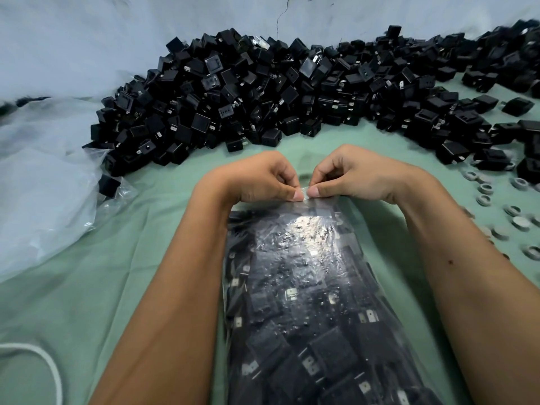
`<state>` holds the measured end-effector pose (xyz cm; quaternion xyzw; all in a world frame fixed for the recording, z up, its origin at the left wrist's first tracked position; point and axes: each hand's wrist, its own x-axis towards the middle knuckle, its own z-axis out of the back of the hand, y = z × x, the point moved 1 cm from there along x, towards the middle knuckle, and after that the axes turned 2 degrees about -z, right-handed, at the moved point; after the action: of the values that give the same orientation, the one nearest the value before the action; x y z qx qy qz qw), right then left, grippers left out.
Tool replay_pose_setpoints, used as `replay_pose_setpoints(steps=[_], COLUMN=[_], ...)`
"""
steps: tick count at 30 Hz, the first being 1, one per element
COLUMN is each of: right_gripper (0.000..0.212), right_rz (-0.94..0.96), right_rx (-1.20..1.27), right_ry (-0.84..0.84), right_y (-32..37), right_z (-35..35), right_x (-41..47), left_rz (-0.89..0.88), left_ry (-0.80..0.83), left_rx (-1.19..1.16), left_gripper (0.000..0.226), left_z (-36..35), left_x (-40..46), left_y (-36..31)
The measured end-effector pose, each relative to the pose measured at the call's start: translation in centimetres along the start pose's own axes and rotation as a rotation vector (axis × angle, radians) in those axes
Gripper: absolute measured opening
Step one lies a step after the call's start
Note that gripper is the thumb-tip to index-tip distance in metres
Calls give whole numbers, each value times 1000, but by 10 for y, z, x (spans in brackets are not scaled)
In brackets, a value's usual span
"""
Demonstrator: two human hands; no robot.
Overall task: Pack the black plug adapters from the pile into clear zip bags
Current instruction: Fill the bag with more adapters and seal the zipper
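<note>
A clear zip bag (304,287) packed full of black plug adapters lies lengthwise on the green cloth between my forearms. My left hand (260,179) and my right hand (353,176) meet at the bag's far end, each pinching the zip strip between thumb and forefinger, thumbs almost touching at the middle. Beyond the hands a large pile of loose black plug adapters (248,97) stretches from the left to the far right along the pale wall.
Crumpled clear plastic bags (43,182) lie at the left, one adapter (108,185) resting on their edge. Several small grey rings (514,220) are scattered on the green cloth (131,273) at the right. A white cord (43,363) curves at the lower left.
</note>
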<state>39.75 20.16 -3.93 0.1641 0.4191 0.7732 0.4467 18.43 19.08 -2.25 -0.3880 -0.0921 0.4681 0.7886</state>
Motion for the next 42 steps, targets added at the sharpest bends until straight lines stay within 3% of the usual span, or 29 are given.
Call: replay_pose_setpoints(steps=[8,21,31,36,42], right_gripper=[17,11,15,6,9], right_rz=[10,-2,-48,1,25], right_rx=[-41,68,-34,-16,-79], right_ry=[18,11,-14,1,-17], right_y=[5,10,15,20,21], right_z=[-4,-12,-12,-17,-20], right_x=[-1,3,6,6,8], left_rz=[84,7,27,16,57], left_ry=[20,-29,-1,0,-34], left_rx=[28,-60,-69,-81,-67], left_gripper=[8,1,4,3,8], left_z=[9,7,11,9,8], left_x=[-5,-6,-11,-9,-9], left_y=[7,9,13,13,11])
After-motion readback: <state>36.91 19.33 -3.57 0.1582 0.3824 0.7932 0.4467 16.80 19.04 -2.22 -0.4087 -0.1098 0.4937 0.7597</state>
